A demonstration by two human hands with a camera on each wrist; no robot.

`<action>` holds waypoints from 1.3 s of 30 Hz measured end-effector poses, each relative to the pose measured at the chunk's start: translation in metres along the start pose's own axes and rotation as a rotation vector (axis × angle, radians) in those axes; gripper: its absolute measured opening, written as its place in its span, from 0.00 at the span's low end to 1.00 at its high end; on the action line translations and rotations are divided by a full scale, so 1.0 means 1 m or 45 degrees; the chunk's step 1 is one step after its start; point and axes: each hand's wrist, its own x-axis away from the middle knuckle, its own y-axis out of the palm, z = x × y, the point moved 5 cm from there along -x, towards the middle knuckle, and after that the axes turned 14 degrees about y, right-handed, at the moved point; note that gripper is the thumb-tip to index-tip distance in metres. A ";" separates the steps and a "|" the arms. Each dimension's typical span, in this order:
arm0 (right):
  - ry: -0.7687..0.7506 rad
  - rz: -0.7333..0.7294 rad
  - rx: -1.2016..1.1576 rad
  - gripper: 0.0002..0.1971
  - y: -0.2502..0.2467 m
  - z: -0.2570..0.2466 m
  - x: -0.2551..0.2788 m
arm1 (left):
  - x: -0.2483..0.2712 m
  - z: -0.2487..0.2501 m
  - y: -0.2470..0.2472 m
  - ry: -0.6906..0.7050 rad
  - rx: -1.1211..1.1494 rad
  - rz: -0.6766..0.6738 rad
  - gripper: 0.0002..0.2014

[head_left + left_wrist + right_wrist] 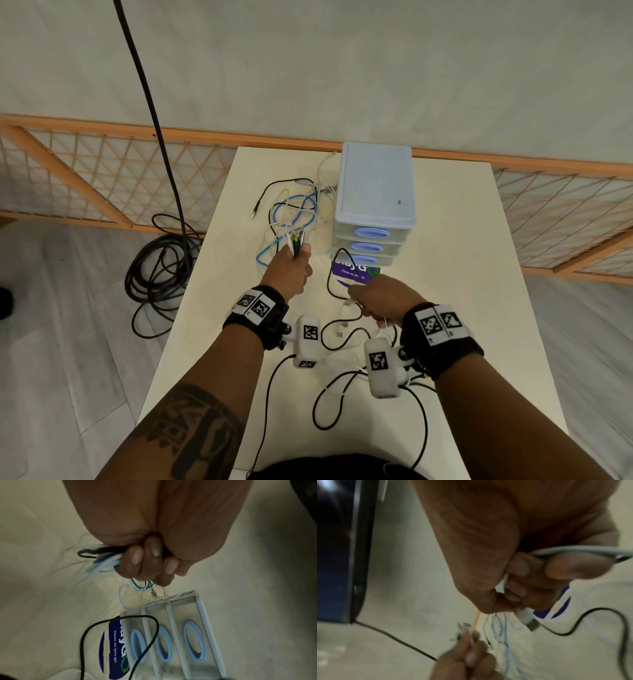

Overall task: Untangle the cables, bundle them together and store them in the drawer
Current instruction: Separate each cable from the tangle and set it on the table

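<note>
My left hand [295,265] grips a bunch of cable ends [298,238], black, white and blue, with the plugs sticking up past the fist; the left wrist view shows the fingers [137,562] curled round these cables [104,559]. A loose tangle of blue, white and black cables [291,212] lies on the table [462,240] beyond it. My right hand [373,301] holds a white cable with a USB plug [528,618], pinched between thumb and fingers, just in front of the drawer unit [375,192]. A black cable [337,270] loops beside that hand.
The pale blue three-drawer unit stands at the table's back middle, all drawers shut, handles [372,234] facing me. A purple sticker [354,272] lies before it. Black cables [342,394] trail across the near table. A thick black cord coil [157,270] lies on the floor at left.
</note>
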 end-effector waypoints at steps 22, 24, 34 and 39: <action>-0.487 0.234 -0.552 0.07 0.023 -0.041 0.013 | 0.022 0.015 0.022 -0.020 0.341 -0.296 0.19; -0.478 0.252 -0.501 0.07 0.024 -0.040 0.008 | 0.019 0.013 0.021 0.003 0.293 -0.274 0.19; -0.499 0.042 -0.384 0.09 0.035 -0.036 0.009 | 0.006 0.020 0.010 0.077 0.006 -0.082 0.19; -0.424 0.012 -0.277 0.09 0.042 -0.020 0.003 | -0.003 0.026 0.000 -0.017 0.563 0.102 0.19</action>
